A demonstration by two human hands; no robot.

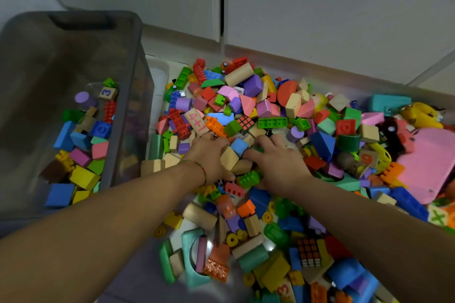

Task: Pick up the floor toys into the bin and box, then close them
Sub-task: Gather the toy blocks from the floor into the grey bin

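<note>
The left hand [209,155] and right hand [278,162] curl inward, cupping toy blocks [229,158] just right of the grey bin [139,56] (already part filled). Best to press the palms together beneath the clump, then lift it leftward over the bin's rim.

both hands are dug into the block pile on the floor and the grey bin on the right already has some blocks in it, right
Not quite: the head view shows the grey bin on the left of the pile, not the right. The rest holds: the left hand and right hand are dug into the block pile, and the bin already holds some blocks.
</note>
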